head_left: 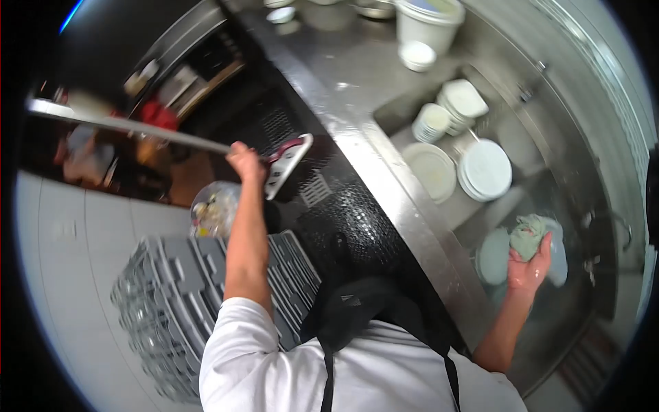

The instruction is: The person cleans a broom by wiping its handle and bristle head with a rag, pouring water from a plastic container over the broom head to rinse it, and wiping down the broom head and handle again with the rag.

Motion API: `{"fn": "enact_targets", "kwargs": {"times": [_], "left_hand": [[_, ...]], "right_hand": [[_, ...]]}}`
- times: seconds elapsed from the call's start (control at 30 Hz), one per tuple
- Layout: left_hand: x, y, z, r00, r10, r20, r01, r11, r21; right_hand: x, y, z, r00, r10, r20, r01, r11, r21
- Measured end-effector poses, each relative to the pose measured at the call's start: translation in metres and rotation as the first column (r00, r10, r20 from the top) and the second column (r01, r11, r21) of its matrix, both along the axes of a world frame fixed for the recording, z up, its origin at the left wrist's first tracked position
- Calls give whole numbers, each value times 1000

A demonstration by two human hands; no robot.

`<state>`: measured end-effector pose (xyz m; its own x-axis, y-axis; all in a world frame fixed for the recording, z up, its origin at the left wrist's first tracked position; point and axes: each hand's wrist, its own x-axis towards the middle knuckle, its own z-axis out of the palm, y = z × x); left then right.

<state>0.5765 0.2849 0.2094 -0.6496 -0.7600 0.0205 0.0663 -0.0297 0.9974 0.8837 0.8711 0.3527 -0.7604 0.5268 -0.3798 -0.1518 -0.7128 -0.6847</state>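
Note:
My right hand [529,268] is over the water-filled sink basin, palm up, with its fingers around a crumpled pale-green cloth [528,237]. Under it, a round plate [492,257] lies in the water, and a pale bluish dish [557,254] shows behind the cloth. My left arm stretches out to the other side. My left hand [246,162] is closed beside a white flat piece with a dark-red strip [288,166]; what its fingers hold is hidden. Below that hand is a clear-lined bin [215,209] with food scraps inside.
The adjoining basin holds stacked white plates [486,168], a beige plate [431,172], stacked cups [432,122] and square dishes [463,99]. A white bucket [429,27] stands on the steel counter [343,86]. Grey racks of glasses [199,295] are stacked at left. The black floor [357,223] looks wet.

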Motion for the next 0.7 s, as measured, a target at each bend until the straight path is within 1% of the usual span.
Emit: {"fn": "enact_targets", "kwargs": {"times": [0.03,0.07,0.1,0.13,0.17,0.2,0.23,0.27,0.3,0.33,0.37,0.4,0.43,0.47,0.5,0.53,0.57,0.6,0.63,0.67,0.7], "left_hand": [[4,8,7,998,10,-63,-8,999,38],[7,16,13,992,1,-123,9,997,79],[14,16,23,991,-19,-136,29,997,76],[16,19,31,990,-37,-135,48,996,78],[20,25,39,984,-43,-171,61,993,101],[24,31,49,975,-56,-214,90,984,153],[30,34,60,974,-88,-208,116,985,128],[33,36,68,973,-120,-199,143,984,105],[32,36,71,964,-129,-231,155,983,97],[37,39,85,967,-135,-214,157,983,90],[36,35,84,954,-176,-241,191,981,39],[34,29,83,939,-219,-266,223,975,-15],[37,29,91,933,-236,-270,233,972,-45],[37,27,97,929,-258,-267,247,966,-74],[38,24,104,907,-290,-306,279,957,-78],[38,22,112,882,-321,-345,311,947,-85],[38,19,120,891,-315,-326,309,948,-71],[30,13,123,897,-281,-342,224,955,-197],[29,9,122,912,-260,-317,197,956,-216],[25,10,122,926,-236,-295,169,957,-235],[31,17,133,927,-247,-283,191,959,-211]], "right_hand": [[-25,-32,13,993,91,-72,-90,996,16],[-45,-52,8,967,202,-156,-203,979,9],[-53,-79,3,926,286,-248,-292,956,16],[-81,-128,22,993,111,-41,-110,994,19],[-98,-151,12,957,253,-143,-261,965,-37],[-114,-183,12,928,315,-200,-324,946,-15],[-130,-215,9,894,370,-252,-381,925,6],[-153,-239,-21,875,405,-266,-402,913,69],[-168,-273,-19,859,434,-272,-405,901,158],[-183,-307,-16,845,458,-275,-400,883,244],[-197,-334,-21,768,568,-295,-459,811,363],[-223,-357,-47,716,669,-201,-401,629,666],[-227,-379,-32,707,704,-73,-335,424,841],[-243,-406,-48,724,669,-167,-129,370,920],[-254,-416,-50,694,715,-81,104,11,994],[-264,-425,-52,689,725,17,335,-340,879],[-270,-432,-55,680,732,41,375,-395,839],[-273,-438,-56,671,739,68,410,-446,796],[-277,-443,-56,661,745,96,446,-492,748],[-283,-447,-55,653,716,246,362,-581,729],[-290,-451,-51,634,669,388,277,-665,694]]}}
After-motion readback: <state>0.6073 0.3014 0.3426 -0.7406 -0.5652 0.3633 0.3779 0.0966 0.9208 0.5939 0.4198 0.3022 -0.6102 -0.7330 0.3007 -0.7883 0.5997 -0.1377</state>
